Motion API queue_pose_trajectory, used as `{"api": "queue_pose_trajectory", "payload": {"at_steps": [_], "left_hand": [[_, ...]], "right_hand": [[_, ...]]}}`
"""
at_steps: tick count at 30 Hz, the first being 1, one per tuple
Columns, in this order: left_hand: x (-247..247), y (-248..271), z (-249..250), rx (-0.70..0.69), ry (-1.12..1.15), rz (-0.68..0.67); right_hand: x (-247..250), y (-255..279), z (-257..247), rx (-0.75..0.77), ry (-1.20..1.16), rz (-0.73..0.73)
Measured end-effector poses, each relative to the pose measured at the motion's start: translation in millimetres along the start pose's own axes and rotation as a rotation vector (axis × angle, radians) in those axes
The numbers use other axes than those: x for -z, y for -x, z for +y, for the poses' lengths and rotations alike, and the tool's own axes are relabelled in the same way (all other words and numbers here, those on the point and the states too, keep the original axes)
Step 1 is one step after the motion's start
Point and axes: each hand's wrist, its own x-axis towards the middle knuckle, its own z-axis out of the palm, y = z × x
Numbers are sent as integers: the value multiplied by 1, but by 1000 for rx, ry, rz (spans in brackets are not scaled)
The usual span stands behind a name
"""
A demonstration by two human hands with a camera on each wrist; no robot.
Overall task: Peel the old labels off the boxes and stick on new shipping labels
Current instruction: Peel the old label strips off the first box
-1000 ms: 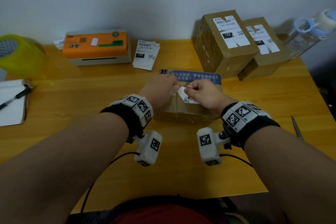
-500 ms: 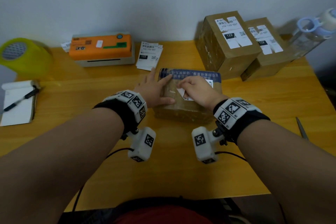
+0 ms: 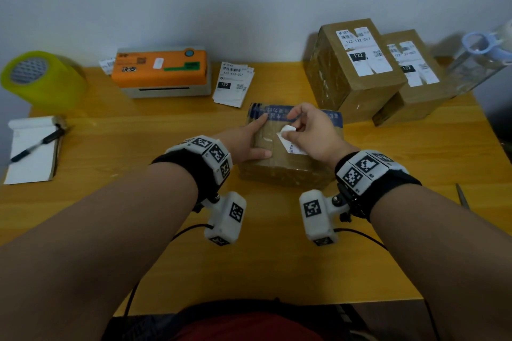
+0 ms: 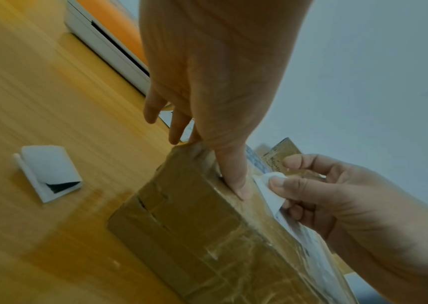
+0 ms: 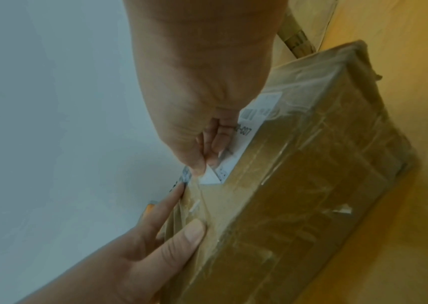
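A taped brown box [image 3: 285, 174] lies mid-table with a blue strip along its far edge. My left hand [image 3: 259, 134] lies flat on the left part of its top, fingers straight and thumb pressing near the front edge [image 4: 238, 183]. My right hand [image 3: 288, 134] pinches the lifted corner of the white old label [image 3: 292, 145] between thumb and forefinger. That corner [image 5: 208, 175] is folded up off the cardboard, and the rest of the label [image 5: 249, 123] is still stuck down under the hand. In the left wrist view the box [image 4: 189, 222] shows its taped side.
At the back stand an orange label printer [image 3: 162, 72] and a stack of printed labels [image 3: 234, 83]. Two labelled boxes [image 3: 357, 63] [image 3: 410, 72] and a clear bottle [image 3: 482, 55] are back right. A yellow tape roll [image 3: 41, 77] and a notepad with pen [image 3: 33, 147] are left. A metal tool [image 3: 462, 196] lies right.
My left hand left the label and spread flat on the box's left top. My right hand has pulled the label's corner up and away from the cardboard.
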Motion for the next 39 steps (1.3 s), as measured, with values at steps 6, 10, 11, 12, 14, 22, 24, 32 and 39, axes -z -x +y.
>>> {"api": "queue_pose_trajectory", "payload": {"at_steps": [6,10,11,12,14,22,24,32,39], "left_hand": [[2,-4,-2,0,30,-14],[6,-7,-2,5,22,-15],[6,-7,-1,6,17,-15],[7,-7,-1,8,12,-15],[6,-8,-1,12,1,-14],[5,-8,1,20,-3,-5],[6,-8,3,21,-18,-7],[7,-6,14,40,-347,102],[-22,-12,51,22,-356,152]], "right_hand": [[10,8,6,16,31,70],[23,15,8,0,0,78],[28,16,8,-9,-10,84],[32,17,8,-15,-14,94],[42,18,10,-20,-13,116],[71,26,30,0,-12,266],[72,27,30,27,0,317],[68,31,25,61,16,316],[70,26,0,54,40,116]]}}
